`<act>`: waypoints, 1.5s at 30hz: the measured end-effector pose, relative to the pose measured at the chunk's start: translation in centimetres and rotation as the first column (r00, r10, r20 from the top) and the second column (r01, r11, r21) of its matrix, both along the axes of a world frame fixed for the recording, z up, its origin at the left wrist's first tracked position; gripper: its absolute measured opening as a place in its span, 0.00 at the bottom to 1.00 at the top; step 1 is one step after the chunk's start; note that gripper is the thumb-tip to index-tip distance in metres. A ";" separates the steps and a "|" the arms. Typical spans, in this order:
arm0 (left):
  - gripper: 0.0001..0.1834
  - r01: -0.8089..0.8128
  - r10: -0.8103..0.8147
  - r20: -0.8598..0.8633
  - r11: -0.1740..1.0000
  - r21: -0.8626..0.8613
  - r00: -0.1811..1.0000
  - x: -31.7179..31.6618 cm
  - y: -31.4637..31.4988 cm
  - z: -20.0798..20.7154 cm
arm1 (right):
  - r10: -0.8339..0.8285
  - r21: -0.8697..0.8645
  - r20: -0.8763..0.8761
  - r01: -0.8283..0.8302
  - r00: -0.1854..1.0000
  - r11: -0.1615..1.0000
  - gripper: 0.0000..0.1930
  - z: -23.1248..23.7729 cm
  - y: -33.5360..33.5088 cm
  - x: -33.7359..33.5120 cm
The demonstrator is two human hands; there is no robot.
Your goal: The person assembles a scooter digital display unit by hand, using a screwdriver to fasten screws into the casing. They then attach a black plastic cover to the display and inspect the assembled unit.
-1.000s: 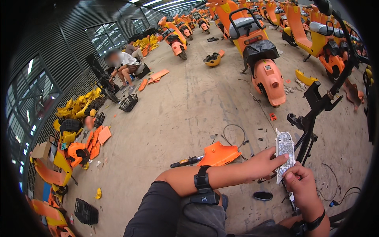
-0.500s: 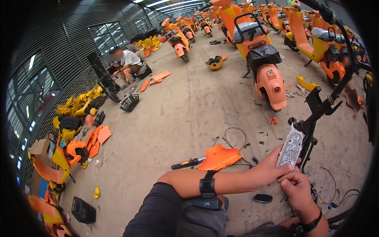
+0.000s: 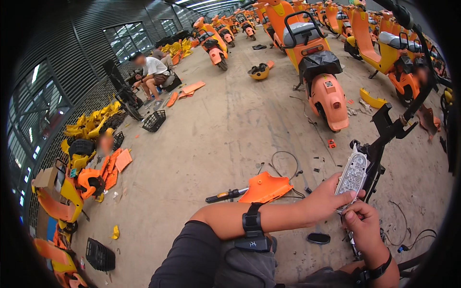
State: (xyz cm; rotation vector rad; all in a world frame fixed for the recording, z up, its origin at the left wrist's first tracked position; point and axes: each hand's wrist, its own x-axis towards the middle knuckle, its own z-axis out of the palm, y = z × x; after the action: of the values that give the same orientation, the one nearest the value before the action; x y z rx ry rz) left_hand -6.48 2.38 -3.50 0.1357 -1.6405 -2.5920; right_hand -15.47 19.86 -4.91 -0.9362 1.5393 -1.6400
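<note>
A long clear headlight (image 3: 354,175) with a pale rim is gripped by my left hand (image 3: 322,200), its thumb across the lens near the lower end. My right hand (image 3: 363,223) is closed at that lower end, thumb and fingers pinched together; whatever lies between them is hidden. Directly behind the lamp stands a bare black scooter frame (image 3: 379,151) with its handlebar stem rising to the upper right. An orange body panel (image 3: 266,188) lies on the floor left of my hands, beside a black-handled power screwdriver (image 3: 225,195).
A small dark oval object (image 3: 318,238) lies below my hands. Loose cables (image 3: 408,230) spread at the right. Orange and yellow scooters (image 3: 326,98) fill the far side. At left are a black basket (image 3: 101,254), piled panels (image 3: 113,168) and a seated person (image 3: 153,72).
The headlight's lower end shows more between my hands, and my right hand has shifted slightly up and right. My left hand keeps its hold. The view has shifted a little.
</note>
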 end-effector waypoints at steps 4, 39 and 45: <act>0.28 -0.008 0.008 -0.015 1.000 0.001 1.000 -0.1 0.0 -0.7 | -0.038 0.028 0.016 0.037 0.999 0.999 0.10 0.6 -0.1 0.1; 0.32 0.008 -0.026 0.179 0.995 0.101 0.983 0.3 -0.6 0.7 | -0.212 0.044 0.063 0.209 0.975 0.977 0.03 0.5 -0.6 -1.7; 0.33 0.024 -0.033 0.110 0.997 0.078 0.993 0.3 -0.7 0.3 | -0.234 0.038 0.062 0.232 0.970 0.972 0.04 0.5 -0.7 -1.5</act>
State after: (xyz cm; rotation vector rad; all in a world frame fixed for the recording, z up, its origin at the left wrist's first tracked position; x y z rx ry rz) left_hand -6.15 1.72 -3.24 0.2682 -1.5888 -2.7157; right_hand -16.92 19.20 -4.39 -0.6977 1.6746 -1.7846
